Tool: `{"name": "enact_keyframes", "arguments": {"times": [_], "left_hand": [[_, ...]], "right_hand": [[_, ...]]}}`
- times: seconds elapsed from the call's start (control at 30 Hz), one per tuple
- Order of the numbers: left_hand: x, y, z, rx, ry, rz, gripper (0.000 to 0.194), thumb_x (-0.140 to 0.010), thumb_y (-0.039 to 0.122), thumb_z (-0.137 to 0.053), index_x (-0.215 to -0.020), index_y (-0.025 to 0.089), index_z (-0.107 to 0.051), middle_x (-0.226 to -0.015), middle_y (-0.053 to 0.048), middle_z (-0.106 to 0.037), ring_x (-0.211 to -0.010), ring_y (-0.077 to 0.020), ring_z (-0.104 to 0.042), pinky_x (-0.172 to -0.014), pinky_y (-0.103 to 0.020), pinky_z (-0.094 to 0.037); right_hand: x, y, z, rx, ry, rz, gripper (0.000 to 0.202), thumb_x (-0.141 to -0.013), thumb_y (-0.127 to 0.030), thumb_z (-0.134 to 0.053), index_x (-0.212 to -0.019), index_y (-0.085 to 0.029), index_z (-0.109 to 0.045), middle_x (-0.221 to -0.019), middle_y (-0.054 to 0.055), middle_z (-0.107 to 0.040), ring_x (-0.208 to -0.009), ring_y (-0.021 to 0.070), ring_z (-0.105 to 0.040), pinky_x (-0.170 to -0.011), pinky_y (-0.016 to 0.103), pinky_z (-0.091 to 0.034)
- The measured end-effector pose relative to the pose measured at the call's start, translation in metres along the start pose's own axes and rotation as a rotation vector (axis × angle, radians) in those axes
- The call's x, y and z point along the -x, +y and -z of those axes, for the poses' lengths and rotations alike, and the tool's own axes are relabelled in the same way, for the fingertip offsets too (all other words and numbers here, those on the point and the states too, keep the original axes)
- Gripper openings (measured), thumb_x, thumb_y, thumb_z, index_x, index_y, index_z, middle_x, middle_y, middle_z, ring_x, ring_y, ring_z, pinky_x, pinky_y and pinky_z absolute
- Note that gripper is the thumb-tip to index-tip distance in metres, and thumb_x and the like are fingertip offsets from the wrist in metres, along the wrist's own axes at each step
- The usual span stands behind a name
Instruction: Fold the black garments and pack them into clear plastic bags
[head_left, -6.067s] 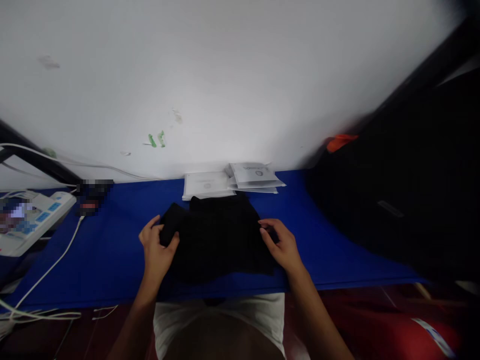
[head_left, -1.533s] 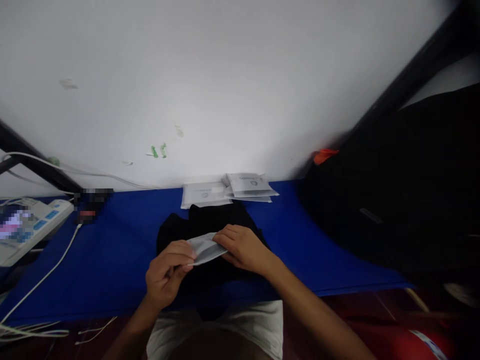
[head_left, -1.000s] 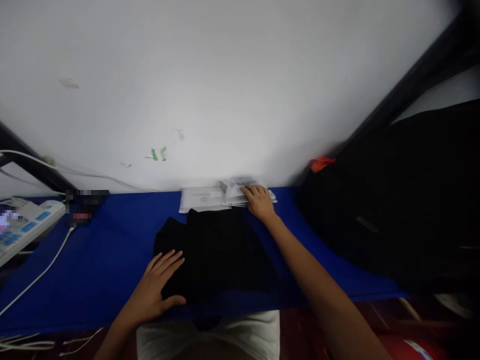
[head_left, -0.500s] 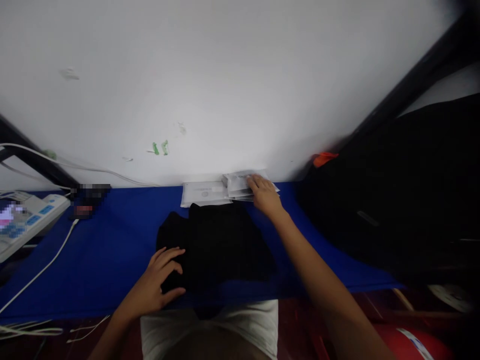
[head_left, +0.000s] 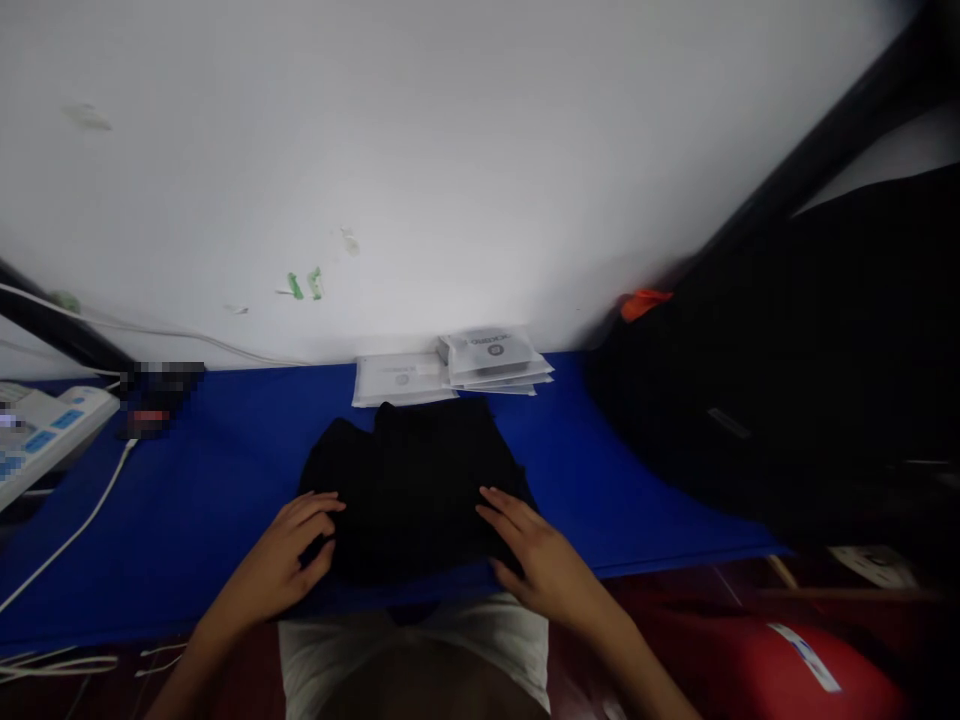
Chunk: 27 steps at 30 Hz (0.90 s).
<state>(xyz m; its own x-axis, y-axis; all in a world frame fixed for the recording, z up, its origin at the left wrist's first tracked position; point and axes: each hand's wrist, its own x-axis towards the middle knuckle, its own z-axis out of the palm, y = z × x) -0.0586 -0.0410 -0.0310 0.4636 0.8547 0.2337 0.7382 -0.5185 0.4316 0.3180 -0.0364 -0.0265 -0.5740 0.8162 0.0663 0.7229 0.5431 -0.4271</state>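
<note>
A black piece of cloth (head_left: 420, 490), perhaps a folded garment, lies flat on the blue table cover (head_left: 240, 480) in front of me. My left hand (head_left: 292, 555) rests at its left edge, fingers spread. Against the right side of the cloth lies my right hand (head_left: 536, 550), its fingers stretched out over the fabric. Beyond the cloth, by the wall, sits a small stack of translucent white packets (head_left: 495, 358) with printed lettering. One more flat packet (head_left: 401, 380) lies just left of that stack.
A white power strip (head_left: 56, 435) and a blurred-out dark device (head_left: 161, 400) with a white cable (head_left: 97, 510) are on the left. To the right bulges a large black mass (head_left: 765, 390) with an orange bit (head_left: 645, 303). A white wall (head_left: 480, 180) closes off the back.
My right hand has left the packet stack and come back to the right side of the black cloth. My left hand stays at the left edge. The view has shifted slightly.
</note>
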Motion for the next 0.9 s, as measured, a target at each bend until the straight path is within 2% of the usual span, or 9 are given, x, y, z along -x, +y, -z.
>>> {"name": "enact_keyframes", "arguments": {"times": [0.1, 0.2, 0.3, 0.4, 0.47, 0.53, 0.7, 0.8, 0.9], "left_hand": [[0.003, 0.002, 0.008, 0.046, 0.073, 0.002, 0.005, -0.089, 0.025, -0.056, -0.087, 0.024, -0.060, -0.105, -0.005, -0.072, -0.106, -0.0234, -0.067, -0.091, -0.039, -0.055], [0.003, 0.006, 0.017, 0.060, 0.119, 0.040, 0.008, -0.090, 0.031, -0.058, -0.092, 0.026, -0.063, -0.096, -0.002, -0.074, -0.093, -0.0205, -0.071, -0.080, -0.031, -0.057], [-0.003, 0.007, 0.024, 0.052, 0.168, 0.082, 0.013, -0.091, 0.037, -0.057, -0.091, 0.026, -0.065, -0.085, 0.000, -0.073, -0.079, -0.0183, -0.071, -0.072, -0.027, -0.056], [-0.016, 0.002, 0.029, 0.032, 0.140, 0.151, 0.019, -0.093, 0.040, -0.053, -0.089, 0.025, -0.065, -0.077, 0.001, -0.070, -0.069, -0.0170, -0.068, -0.063, -0.025, -0.054], [-0.028, -0.004, 0.029, 0.006, 0.115, 0.183, 0.020, -0.093, 0.039, -0.051, -0.093, 0.025, -0.065, -0.081, 0.000, -0.070, -0.072, -0.0182, -0.068, -0.064, -0.027, -0.054], [-0.044, -0.010, 0.027, -0.021, 0.127, 0.188, 0.021, -0.093, 0.035, -0.049, -0.100, 0.023, -0.064, -0.090, -0.003, -0.070, -0.082, -0.0203, -0.069, -0.071, -0.030, -0.055], [-0.098, -0.013, 0.009, -0.086, 0.147, 0.201, 0.028, -0.093, 0.031, -0.047, -0.115, 0.020, -0.059, -0.109, -0.009, -0.064, -0.099, -0.0241, -0.064, -0.080, -0.036, -0.054], [-0.128, -0.015, -0.005, -0.127, 0.104, 0.208, 0.040, -0.090, 0.035, -0.054, -0.127, 0.019, -0.055, -0.122, -0.013, -0.059, -0.106, -0.0269, -0.062, -0.084, -0.038, -0.054], [-0.144, -0.019, -0.016, -0.106, 0.025, 0.176, 0.031, -0.085, 0.030, -0.061, -0.115, 0.019, -0.061, -0.116, -0.011, -0.063, -0.107, -0.0282, -0.060, -0.085, -0.040, -0.053]], "right_hand": [[0.009, -0.009, 0.001, -0.029, -0.004, 0.023, 0.052, -0.078, -0.010, -0.057, -0.130, -0.017, -0.058, -0.149, 0.014, -0.046, -0.140, 0.0296, -0.040, -0.108, 0.049, -0.046], [0.011, -0.011, 0.011, -0.130, -0.017, 0.027, 0.030, -0.086, -0.015, -0.055, -0.113, -0.019, -0.067, -0.136, 0.011, -0.061, -0.134, 0.0276, -0.049, -0.104, 0.045, -0.051], [0.004, -0.005, 0.027, -0.229, 0.021, -0.008, 0.022, -0.092, -0.019, -0.052, -0.108, -0.021, -0.067, -0.116, 0.009, -0.072, -0.111, 0.0240, -0.067, -0.092, 0.039, -0.057], [-0.011, 0.007, 0.044, -0.245, 0.048, -0.056, 0.021, -0.093, -0.021, -0.050, -0.106, -0.023, -0.066, -0.097, 0.005, -0.075, -0.085, 0.0204, -0.072, -0.076, 0.034, -0.059], [-0.026, 0.018, 0.050, -0.207, 0.058, -0.072, 0.020, -0.093, -0.022, -0.048, -0.105, -0.022, -0.065, -0.094, 0.004, -0.074, -0.084, 0.0207, -0.071, -0.076, 0.034, -0.058], [-0.043, 0.030, 0.050, -0.131, 0.094, -0.080, 0.022, -0.092, -0.022, -0.051, -0.110, -0.020, -0.063, -0.103, 0.008, -0.072, -0.094, 0.0235, -0.069, -0.084, 0.039, -0.057], [-0.093, 0.056, 0.029, 0.030, 0.228, -0.035, 0.036, -0.094, -0.024, -0.050, -0.129, -0.017, -0.055, -0.129, 0.015, -0.060, -0.122, 0.0272, -0.055, -0.103, 0.049, -0.046], [-0.117, 0.065, 0.018, 0.108, 0.187, -0.036, 0.038, -0.091, -0.015, -0.050, -0.129, -0.014, -0.056, -0.127, 0.016, -0.060, -0.119, 0.0263, -0.055, -0.102, 0.047, -0.047], [-0.130, 0.069, 0.017, 0.200, 0.151, -0.028, 0.036, -0.087, -0.007, -0.053, -0.121, -0.012, -0.061, -0.112, 0.015, -0.063, -0.106, 0.0253, -0.058, -0.095, 0.044, -0.050]]}}
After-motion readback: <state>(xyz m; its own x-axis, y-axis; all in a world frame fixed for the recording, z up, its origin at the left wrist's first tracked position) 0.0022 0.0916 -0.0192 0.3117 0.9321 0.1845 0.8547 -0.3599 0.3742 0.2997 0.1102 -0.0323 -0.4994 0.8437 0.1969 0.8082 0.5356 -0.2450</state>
